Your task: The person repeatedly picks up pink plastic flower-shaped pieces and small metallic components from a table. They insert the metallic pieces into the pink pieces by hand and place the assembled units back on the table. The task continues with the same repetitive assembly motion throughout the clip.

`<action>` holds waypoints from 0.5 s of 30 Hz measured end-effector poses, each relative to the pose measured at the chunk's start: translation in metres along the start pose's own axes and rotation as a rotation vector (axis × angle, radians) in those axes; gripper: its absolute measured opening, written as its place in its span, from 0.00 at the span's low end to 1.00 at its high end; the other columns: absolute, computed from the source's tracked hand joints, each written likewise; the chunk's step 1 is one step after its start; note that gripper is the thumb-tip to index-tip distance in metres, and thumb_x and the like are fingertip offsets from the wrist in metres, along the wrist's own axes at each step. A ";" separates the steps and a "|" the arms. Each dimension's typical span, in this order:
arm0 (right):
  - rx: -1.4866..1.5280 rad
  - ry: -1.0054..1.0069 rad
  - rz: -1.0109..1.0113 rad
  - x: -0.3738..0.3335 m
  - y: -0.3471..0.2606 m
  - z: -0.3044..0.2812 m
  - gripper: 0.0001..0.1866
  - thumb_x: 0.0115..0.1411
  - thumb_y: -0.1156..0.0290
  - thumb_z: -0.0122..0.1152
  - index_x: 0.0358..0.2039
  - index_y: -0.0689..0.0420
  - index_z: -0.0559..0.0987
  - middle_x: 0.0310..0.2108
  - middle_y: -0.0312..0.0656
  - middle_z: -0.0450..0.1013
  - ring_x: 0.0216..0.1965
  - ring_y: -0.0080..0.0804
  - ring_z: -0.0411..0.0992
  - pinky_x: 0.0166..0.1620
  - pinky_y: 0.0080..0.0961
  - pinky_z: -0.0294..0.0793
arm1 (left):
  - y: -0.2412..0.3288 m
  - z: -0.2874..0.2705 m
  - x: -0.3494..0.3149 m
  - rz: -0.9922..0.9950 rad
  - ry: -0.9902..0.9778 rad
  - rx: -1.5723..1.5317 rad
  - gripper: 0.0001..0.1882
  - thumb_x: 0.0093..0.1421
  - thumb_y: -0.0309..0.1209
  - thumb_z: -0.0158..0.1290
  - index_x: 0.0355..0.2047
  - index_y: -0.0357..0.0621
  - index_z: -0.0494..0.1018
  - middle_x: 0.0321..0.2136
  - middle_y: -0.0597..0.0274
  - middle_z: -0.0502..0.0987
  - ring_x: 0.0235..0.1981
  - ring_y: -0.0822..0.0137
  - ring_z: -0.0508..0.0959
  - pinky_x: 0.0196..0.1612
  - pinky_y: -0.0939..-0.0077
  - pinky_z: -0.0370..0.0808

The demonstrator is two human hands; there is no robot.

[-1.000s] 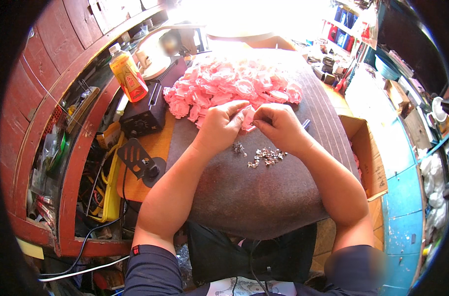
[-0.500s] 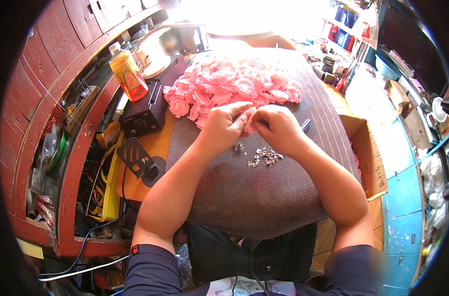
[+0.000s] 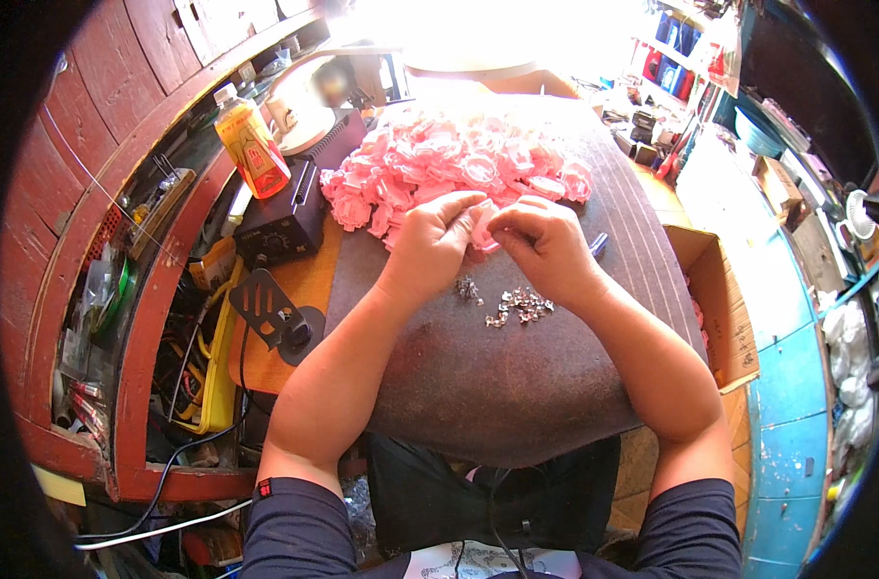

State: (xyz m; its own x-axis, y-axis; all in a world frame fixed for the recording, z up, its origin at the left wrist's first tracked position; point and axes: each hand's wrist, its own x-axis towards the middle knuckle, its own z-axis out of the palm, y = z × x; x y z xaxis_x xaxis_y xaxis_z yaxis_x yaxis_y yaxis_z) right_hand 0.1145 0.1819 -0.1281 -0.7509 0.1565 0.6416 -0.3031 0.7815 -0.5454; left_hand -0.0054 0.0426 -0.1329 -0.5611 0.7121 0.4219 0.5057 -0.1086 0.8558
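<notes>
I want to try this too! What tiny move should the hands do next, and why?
Maybe press gently at the edge of the pink piece with the right hand while the left hand steadies it. The left grips that piece, and the right is curled close to its edge. I can't tell whether it pinches something tiny.

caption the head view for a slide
Left hand holding a pink piece, right hand close beside it, pink pile beyond.

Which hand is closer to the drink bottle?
Left. The left hand is right of the bottle and lower in the picture; the right hand is farther right, beyond the left one.
</notes>
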 end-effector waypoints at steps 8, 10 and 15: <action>-0.139 -0.013 -0.131 -0.004 -0.002 -0.001 0.05 0.52 0.71 0.63 0.32 0.52 0.81 0.28 0.42 0.73 0.30 0.45 0.75 0.34 0.39 0.74 | 0.001 -0.003 0.004 -0.131 0.020 -0.152 0.13 0.67 0.25 0.50 0.48 0.30 0.76 0.41 0.57 0.81 0.41 0.73 0.78 0.46 0.78 0.75; -0.150 -0.031 -0.141 -0.003 -0.002 -0.003 0.06 0.52 0.71 0.64 0.32 0.52 0.81 0.28 0.42 0.73 0.30 0.45 0.75 0.35 0.39 0.74 | 0.001 -0.004 0.004 -0.144 0.018 -0.177 0.13 0.67 0.25 0.50 0.48 0.31 0.76 0.41 0.58 0.81 0.41 0.73 0.78 0.46 0.79 0.75; -0.184 -0.085 -0.165 -0.001 -0.007 -0.007 0.08 0.51 0.73 0.64 0.34 0.53 0.81 0.29 0.42 0.75 0.31 0.45 0.75 0.36 0.38 0.74 | -0.007 -0.004 0.004 0.029 0.027 -0.063 0.14 0.67 0.26 0.51 0.50 0.32 0.75 0.38 0.61 0.80 0.37 0.76 0.78 0.40 0.81 0.76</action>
State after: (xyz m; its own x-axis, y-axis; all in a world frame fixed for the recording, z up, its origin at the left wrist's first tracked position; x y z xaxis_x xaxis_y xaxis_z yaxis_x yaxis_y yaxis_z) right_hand 0.1215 0.1801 -0.1214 -0.7488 -0.0275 0.6622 -0.3198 0.8901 -0.3246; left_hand -0.0145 0.0436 -0.1361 -0.5648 0.6893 0.4537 0.4804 -0.1724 0.8599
